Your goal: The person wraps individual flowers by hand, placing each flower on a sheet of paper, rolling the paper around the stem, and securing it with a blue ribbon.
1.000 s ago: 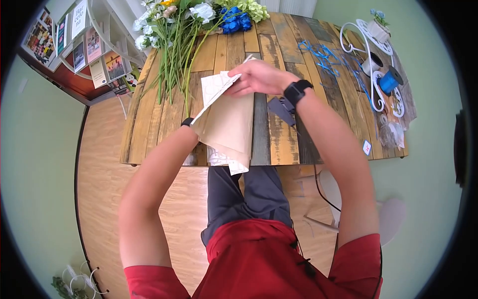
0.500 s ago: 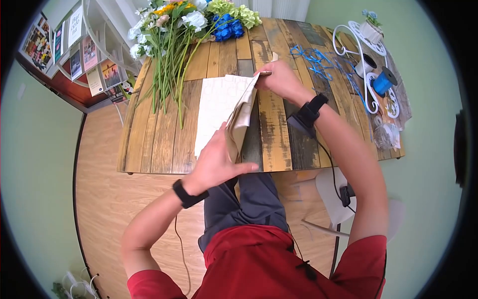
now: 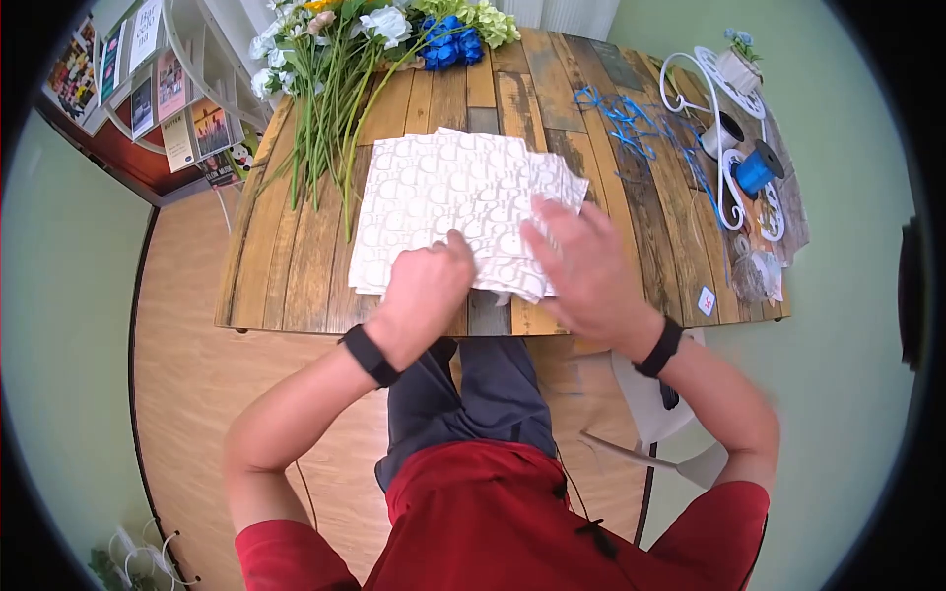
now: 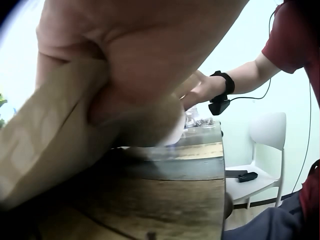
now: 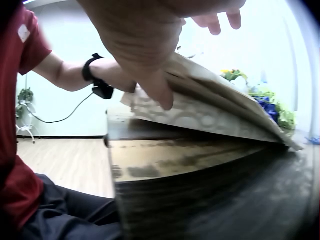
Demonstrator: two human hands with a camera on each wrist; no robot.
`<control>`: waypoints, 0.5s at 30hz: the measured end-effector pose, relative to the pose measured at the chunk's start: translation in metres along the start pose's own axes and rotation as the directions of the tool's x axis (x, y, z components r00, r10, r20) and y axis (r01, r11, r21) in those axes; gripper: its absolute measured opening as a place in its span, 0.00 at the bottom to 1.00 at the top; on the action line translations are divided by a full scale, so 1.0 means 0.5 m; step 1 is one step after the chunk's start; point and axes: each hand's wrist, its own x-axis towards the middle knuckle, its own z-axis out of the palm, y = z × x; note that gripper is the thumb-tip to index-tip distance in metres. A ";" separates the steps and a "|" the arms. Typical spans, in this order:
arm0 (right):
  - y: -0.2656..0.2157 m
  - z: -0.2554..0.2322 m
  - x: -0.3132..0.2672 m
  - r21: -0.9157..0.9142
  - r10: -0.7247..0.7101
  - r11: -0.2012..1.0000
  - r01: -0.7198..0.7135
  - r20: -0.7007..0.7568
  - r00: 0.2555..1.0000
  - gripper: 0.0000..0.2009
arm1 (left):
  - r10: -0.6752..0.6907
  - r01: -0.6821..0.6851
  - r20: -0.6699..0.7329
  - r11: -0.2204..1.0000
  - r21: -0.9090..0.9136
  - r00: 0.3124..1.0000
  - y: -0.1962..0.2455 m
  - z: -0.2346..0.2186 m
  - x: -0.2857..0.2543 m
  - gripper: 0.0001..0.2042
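Note:
White wrapping paper (image 3: 424,192) with a pale looped pattern lies spread on the wooden table (image 3: 680,256) in the head view, in several layers. My left hand (image 3: 424,291) pinches its near edge; in the left wrist view the paper (image 4: 40,135) runs between the thumb and the curled fingers. Over the right part of the sheets is my right hand (image 3: 591,276), blurred, its fingers spread and loosely bent. The right wrist view shows the layered paper (image 5: 220,122) with its near side raised off the tabletop, beneath that hand, and brownish inner layers between the white ones.
Long-stemmed flowers (image 3: 330,138) lie at the back left, with a blue bloom (image 3: 453,44) beside them. Tangled blue ribbon (image 3: 631,123), a blue ribbon spool (image 3: 757,169) and a white scrolled stand (image 3: 729,187) are at the right. A white chair (image 4: 267,135) stands by the table.
The paper, folded up between the hands before, has come down and now lies spread patterned side up. The left hand moved to its near edge; the right hand moved nearer and rightward, off its far edge.

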 end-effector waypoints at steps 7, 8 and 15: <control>-0.033 0.039 0.062 -0.026 0.193 0.981 -0.192 0.106 0.975 0.40 | -0.035 0.018 -0.119 0.989 -0.143 0.992 0.020 -0.037 0.085 0.12; -0.003 0.048 0.060 -0.089 0.140 0.987 -0.133 0.077 0.987 0.30 | -0.074 0.074 0.009 0.989 -0.129 0.997 0.021 -0.054 0.089 0.14; 0.069 0.038 -0.036 -0.078 0.212 0.976 -0.201 0.185 0.960 0.06 | 0.132 -0.189 -0.184 0.924 -0.333 0.974 -0.073 0.026 -0.021 0.22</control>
